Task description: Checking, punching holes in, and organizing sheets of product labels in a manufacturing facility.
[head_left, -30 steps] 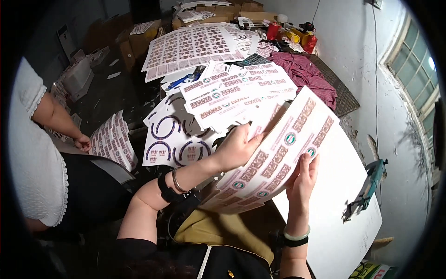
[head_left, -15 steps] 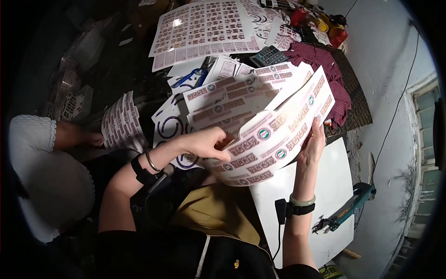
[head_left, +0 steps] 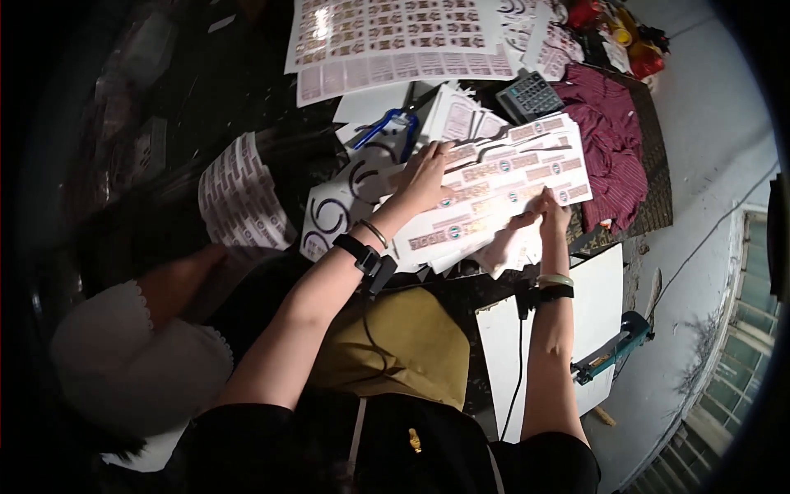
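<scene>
A loose stack of white printed sheets (head_left: 494,185) with rows of brown labels and small round emblems lies on the dark table in front of me. My left hand (head_left: 424,179) rests on the stack's left part with its fingers stretched over the top sheet. At the near right edge, my right hand (head_left: 553,212) is closed on the sheets, its fingertips at the edge. Some sheet ends hang out unevenly below the stack. Left of the stack lies a white sheet with dark purple curved shapes (head_left: 329,216).
Blue-handled cutters (head_left: 385,128), a grey calculator (head_left: 531,97) and maroon striped cloth (head_left: 605,140) lie beyond the stack. Large printed sheets (head_left: 395,37) are at the back. At left, a person in white holds a curved printed sheet (head_left: 239,193). A teal tool (head_left: 613,350) sits on a white board (head_left: 502,329).
The raised, bent sheets have come down flat onto the stack. My left hand has moved right and away from me, opening over them; my right hand now grips the near edge.
</scene>
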Action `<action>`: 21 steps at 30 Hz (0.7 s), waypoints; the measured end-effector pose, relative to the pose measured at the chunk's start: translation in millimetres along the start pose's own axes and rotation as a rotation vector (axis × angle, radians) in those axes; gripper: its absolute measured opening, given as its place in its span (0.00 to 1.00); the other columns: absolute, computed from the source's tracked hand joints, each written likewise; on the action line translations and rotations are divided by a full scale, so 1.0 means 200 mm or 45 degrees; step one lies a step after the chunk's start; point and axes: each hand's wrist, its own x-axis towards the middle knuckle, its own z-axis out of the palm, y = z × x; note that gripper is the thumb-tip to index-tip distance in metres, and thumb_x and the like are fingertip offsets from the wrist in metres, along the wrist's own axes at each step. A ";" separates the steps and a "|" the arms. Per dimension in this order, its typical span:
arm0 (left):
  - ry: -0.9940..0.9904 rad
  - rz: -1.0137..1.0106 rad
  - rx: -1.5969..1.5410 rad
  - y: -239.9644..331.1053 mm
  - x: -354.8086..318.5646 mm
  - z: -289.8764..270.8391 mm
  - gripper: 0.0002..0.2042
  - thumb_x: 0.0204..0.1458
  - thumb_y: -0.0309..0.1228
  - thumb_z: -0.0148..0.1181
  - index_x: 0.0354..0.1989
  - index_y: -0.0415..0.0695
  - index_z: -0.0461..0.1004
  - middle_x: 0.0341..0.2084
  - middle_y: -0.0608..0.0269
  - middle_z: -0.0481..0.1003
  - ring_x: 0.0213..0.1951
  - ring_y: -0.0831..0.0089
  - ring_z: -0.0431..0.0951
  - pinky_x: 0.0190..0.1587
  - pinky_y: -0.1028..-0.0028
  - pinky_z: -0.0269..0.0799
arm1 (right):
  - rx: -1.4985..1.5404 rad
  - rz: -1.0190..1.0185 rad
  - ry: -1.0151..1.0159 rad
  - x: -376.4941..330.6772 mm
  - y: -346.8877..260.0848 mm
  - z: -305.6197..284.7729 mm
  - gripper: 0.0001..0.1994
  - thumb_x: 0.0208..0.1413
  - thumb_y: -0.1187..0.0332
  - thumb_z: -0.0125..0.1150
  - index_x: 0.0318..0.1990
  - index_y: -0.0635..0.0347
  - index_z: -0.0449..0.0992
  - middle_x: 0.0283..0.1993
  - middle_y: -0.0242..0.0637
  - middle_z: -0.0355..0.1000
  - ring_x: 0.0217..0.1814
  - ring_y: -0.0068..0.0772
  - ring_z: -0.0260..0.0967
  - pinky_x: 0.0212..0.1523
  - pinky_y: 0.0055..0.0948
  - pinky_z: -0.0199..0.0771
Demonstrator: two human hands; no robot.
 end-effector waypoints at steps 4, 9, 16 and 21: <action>0.573 -0.378 0.161 -0.22 -0.28 -0.18 0.39 0.39 0.42 0.73 0.59 0.38 0.61 0.58 0.46 0.62 0.61 0.55 0.60 0.64 0.59 0.53 | -0.298 0.588 0.396 -0.09 -0.24 -0.10 0.23 0.44 0.60 0.76 0.45 0.62 0.73 0.36 0.32 0.64 0.32 0.26 0.59 0.33 0.24 0.68; 0.300 -1.133 -0.152 -1.00 -0.74 -0.18 0.53 0.40 0.56 0.69 0.69 0.41 0.45 0.66 0.43 0.50 0.68 0.51 0.48 0.68 0.61 0.48 | -0.078 0.690 0.221 -0.08 -0.24 -0.18 0.26 0.46 0.56 0.74 0.48 0.60 0.72 0.46 0.43 0.62 0.43 0.34 0.62 0.43 0.31 0.70; 0.146 -1.160 -1.740 -1.14 -0.71 0.34 0.50 0.53 0.70 0.32 0.71 0.39 0.35 0.71 0.52 0.36 0.72 0.66 0.34 0.70 0.67 0.32 | -0.009 0.626 -0.025 -0.03 -0.17 -0.24 0.07 0.58 0.64 0.62 0.36 0.57 0.77 0.29 0.24 0.69 0.29 0.14 0.61 0.31 0.14 0.61; 0.410 -1.362 -1.789 -1.04 -0.71 0.49 0.44 0.53 0.69 0.36 0.63 0.39 0.52 0.58 0.55 0.58 0.58 0.68 0.58 0.59 0.70 0.56 | -0.011 0.693 -0.061 -0.01 -0.21 -0.37 0.11 0.58 0.61 0.61 0.39 0.58 0.75 0.33 0.28 0.69 0.32 0.20 0.64 0.32 0.21 0.68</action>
